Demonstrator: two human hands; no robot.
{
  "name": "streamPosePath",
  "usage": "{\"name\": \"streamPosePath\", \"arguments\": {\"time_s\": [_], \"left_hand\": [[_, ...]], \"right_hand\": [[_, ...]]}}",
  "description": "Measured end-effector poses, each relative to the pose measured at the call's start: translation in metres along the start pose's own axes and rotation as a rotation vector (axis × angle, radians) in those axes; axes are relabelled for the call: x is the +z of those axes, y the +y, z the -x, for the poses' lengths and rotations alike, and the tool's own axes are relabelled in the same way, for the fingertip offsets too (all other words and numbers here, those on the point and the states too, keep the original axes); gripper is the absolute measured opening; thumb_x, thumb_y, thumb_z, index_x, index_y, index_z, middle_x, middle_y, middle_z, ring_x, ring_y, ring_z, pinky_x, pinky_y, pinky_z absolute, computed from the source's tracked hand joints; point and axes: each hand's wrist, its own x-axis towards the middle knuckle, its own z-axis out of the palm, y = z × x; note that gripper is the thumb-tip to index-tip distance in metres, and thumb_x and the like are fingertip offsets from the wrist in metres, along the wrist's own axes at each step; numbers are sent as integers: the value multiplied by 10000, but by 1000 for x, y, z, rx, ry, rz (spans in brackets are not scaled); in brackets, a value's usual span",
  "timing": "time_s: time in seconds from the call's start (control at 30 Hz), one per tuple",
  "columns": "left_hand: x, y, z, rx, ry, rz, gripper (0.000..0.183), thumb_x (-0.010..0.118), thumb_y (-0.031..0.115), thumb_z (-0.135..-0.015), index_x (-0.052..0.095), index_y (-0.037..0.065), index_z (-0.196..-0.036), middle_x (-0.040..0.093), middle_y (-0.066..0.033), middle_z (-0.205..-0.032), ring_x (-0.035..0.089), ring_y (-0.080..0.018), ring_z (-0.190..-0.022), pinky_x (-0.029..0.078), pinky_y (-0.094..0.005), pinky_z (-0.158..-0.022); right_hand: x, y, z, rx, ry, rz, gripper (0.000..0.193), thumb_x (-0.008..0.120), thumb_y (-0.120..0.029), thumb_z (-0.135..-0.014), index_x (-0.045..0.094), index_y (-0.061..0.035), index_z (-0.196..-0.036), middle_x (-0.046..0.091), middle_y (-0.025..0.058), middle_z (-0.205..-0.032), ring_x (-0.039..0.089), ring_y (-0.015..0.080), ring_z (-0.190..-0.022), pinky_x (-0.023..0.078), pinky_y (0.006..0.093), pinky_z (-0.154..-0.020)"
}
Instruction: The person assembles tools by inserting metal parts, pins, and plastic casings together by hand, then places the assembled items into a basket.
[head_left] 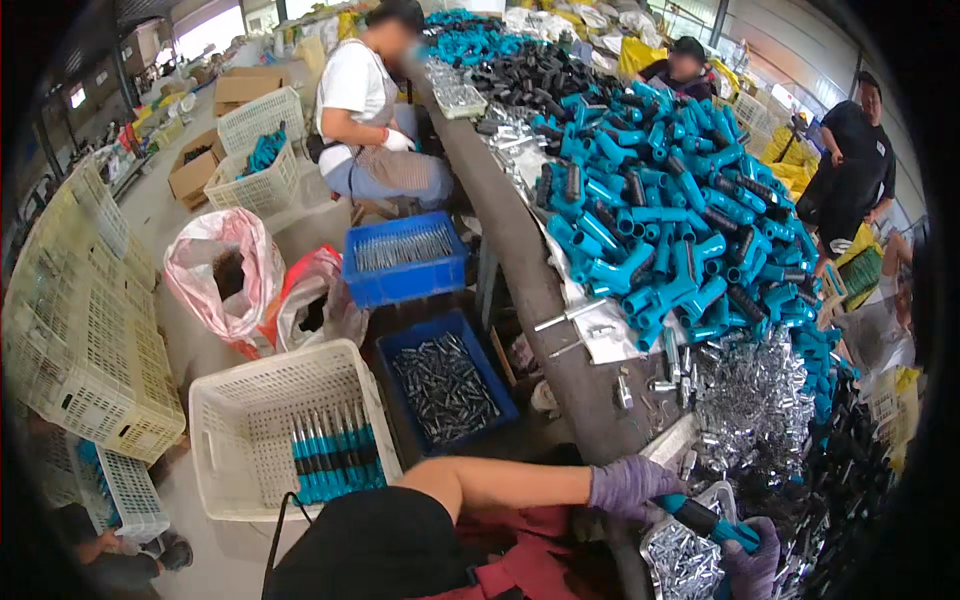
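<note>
At the lower right, a teal-and-black plastic handle (697,516) is held between my two gloved hands, over the near edge of the parts. My left hand (632,487), in a purple-grey glove, closes round its left end. My right hand (757,562), gloved alike and partly cut off by the dark rim, grips its right end. Directly below is a tray of small silver metal parts (672,568). A heap of bright metal pieces (750,405) lies just beyond my hands on the table. Farther back rises a large pile of teal handles (640,200), some with black grips.
Left of the dark table (530,270) stand a white crate (235,420) with a row of teal-and-black tools, blue bins (405,290) of metal parts and open sacks (225,265). Stacked crates (90,330) line the left. A person (365,100) sits at the table; others are across it.
</note>
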Motion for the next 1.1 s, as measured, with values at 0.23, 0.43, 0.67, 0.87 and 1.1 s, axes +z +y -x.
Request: {"name": "streamPosePath", "arguments": {"time_s": [0.23, 0.43, 0.67, 0.87, 1.1], "left_hand": [[20, -1, -1, 85, 33, -17, 527, 677, 256, -619, 454, 84, -1064, 541, -136, -871, 567, -318, -804, 468, -410, -672], [-14, 37, -4, -264, -287, 427, 505, 605, 340, -792, 409, 105, -1193, 566, -153, -803, 584, -300, -796, 467, -379, -659], [-24, 58, 24, 39, -382, 469, 382, 582, 406, -800, 542, 63, -961, 567, -99, -723, 571, -220, -653, 457, -340, -576], [32, 49, 69, 37, -232, 509, 279, 543, 352, -836, 526, 75, -863, 526, -24, -651, 458, -109, -419, 382, -251, -365], [-8, 54, 80, -591, -363, 882, 352, 553, 384, -830, 526, 44, -919, 520, -59, -617, 555, -156, -546, 455, -320, -503]], "right_hand": [[0, -24, -8, 316, -176, -78, 422, 592, -242, -816, 481, -54, -1177, 563, 35, -910, 533, 124, -725, 447, 246, -590], [-1, -92, 35, -117, 84, -133, 421, 482, -260, -877, 479, -10, -1216, 504, 139, -1210, 487, 231, -1096, 375, 329, -926], [-5, -86, 14, -80, 97, -213, 346, 461, -219, -884, 577, 57, -1059, 604, 153, -1055, 553, 216, -982, 399, 324, -888], [25, -87, 14, -581, -155, -88, 354, 447, -228, -893, 579, 61, -1050, 600, 147, -1052, 553, 220, -978, 405, 328, -883], [42, -52, 11, -443, -202, -271, 440, 399, -250, -920, 480, 118, -1148, 463, 240, -1233, 420, 305, -1176, 281, 365, -1011]]}}
